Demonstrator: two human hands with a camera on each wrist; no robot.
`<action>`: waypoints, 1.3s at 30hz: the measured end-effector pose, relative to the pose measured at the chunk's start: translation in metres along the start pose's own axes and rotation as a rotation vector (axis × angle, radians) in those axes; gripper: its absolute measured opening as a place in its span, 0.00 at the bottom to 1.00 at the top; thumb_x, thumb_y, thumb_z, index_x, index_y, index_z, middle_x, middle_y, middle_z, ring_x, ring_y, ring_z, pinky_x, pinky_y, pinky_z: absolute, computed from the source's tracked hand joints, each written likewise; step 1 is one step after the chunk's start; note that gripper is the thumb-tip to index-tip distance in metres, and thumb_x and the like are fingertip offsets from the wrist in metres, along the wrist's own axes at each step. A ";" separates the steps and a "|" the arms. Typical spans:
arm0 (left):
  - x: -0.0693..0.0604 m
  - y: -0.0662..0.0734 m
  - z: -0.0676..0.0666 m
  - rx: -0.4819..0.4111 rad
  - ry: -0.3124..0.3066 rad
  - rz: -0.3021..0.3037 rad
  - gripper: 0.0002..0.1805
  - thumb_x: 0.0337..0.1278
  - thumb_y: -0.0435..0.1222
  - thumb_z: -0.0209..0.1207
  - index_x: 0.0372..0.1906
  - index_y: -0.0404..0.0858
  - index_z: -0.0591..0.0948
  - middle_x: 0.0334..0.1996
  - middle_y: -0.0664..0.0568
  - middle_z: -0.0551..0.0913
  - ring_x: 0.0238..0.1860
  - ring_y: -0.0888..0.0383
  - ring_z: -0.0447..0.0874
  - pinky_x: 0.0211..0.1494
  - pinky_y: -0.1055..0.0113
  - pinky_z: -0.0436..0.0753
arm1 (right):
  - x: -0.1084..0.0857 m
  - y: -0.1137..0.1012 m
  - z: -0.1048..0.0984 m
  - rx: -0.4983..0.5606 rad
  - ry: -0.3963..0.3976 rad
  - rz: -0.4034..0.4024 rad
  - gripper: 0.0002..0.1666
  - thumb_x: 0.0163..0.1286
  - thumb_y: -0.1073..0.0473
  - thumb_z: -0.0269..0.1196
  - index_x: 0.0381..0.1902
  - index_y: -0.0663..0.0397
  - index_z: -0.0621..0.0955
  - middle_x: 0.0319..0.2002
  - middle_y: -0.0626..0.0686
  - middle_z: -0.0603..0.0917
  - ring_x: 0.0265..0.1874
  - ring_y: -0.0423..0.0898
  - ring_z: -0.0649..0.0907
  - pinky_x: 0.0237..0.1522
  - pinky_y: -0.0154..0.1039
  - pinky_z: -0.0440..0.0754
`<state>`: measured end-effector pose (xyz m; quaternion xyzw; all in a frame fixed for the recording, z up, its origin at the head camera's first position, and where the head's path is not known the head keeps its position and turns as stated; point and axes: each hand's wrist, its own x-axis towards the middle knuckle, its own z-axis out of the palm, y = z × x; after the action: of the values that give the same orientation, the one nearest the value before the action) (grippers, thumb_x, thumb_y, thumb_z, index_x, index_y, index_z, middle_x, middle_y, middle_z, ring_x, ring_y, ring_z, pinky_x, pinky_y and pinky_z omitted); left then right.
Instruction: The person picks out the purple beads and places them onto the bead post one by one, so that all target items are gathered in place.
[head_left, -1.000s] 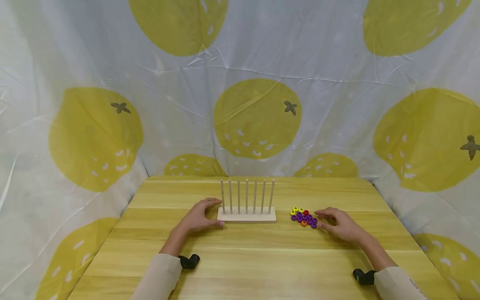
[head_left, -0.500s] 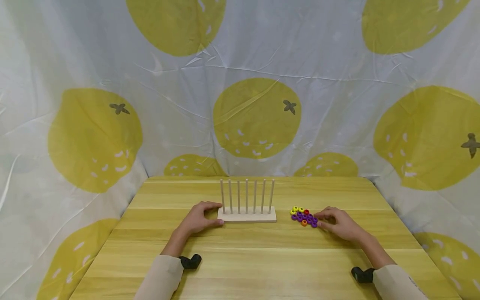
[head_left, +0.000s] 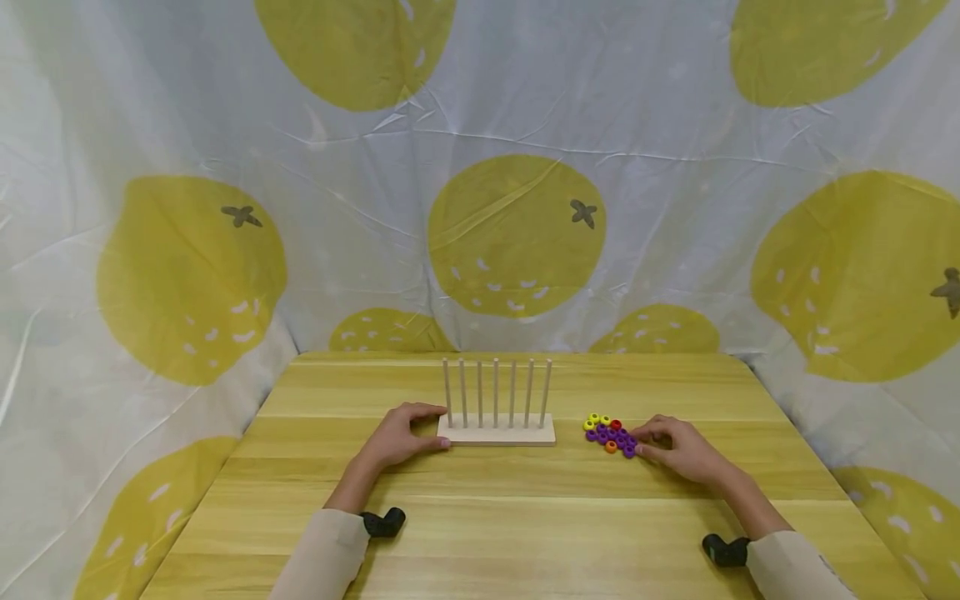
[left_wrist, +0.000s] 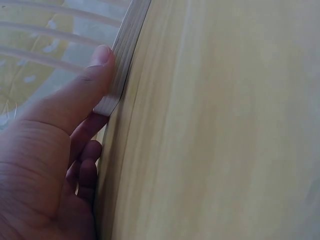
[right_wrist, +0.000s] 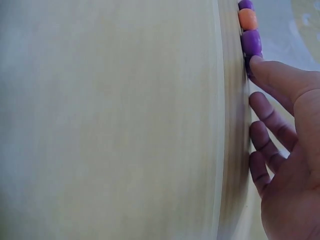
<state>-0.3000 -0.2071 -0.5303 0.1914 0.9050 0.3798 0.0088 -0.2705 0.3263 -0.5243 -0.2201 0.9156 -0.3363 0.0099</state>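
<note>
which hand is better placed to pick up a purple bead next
Probably the right hand: it is right at the edge of the purple beads. The left hand grips one end of the wooden peg stand, well to the left of the beads, and seems better placed to steady it.

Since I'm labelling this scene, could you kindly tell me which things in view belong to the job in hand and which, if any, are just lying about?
Apparently the job's:
wooden peg stand, gripped by the left hand
purple beads, touched by the right hand
yellow beads
red bead
orange bead

Background rather than loose clutter:
table
lemon-print cloth
black wrist devices
</note>
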 end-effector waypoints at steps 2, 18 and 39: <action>0.000 0.000 0.001 0.008 0.001 0.004 0.36 0.48 0.57 0.76 0.64 0.51 0.84 0.64 0.52 0.83 0.69 0.46 0.76 0.73 0.45 0.73 | 0.000 0.001 0.001 0.000 0.006 0.011 0.12 0.73 0.51 0.68 0.51 0.44 0.89 0.43 0.43 0.85 0.42 0.37 0.80 0.44 0.34 0.80; -0.001 0.002 0.002 -0.035 0.033 -0.050 0.30 0.48 0.58 0.76 0.59 0.58 0.86 0.61 0.58 0.85 0.66 0.50 0.78 0.71 0.47 0.75 | 0.003 -0.003 -0.001 0.053 0.059 0.067 0.11 0.72 0.51 0.69 0.49 0.45 0.88 0.35 0.42 0.84 0.32 0.37 0.78 0.32 0.33 0.76; -0.003 0.003 0.003 -0.054 0.041 -0.091 0.28 0.50 0.57 0.75 0.58 0.59 0.87 0.61 0.57 0.85 0.68 0.48 0.76 0.72 0.45 0.74 | 0.027 -0.049 -0.023 0.021 0.162 -0.038 0.07 0.74 0.50 0.67 0.46 0.39 0.89 0.32 0.42 0.83 0.29 0.42 0.76 0.31 0.35 0.70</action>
<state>-0.2962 -0.2046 -0.5308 0.1418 0.9022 0.4071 0.0126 -0.2792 0.2964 -0.4730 -0.2094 0.9054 -0.3629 -0.0685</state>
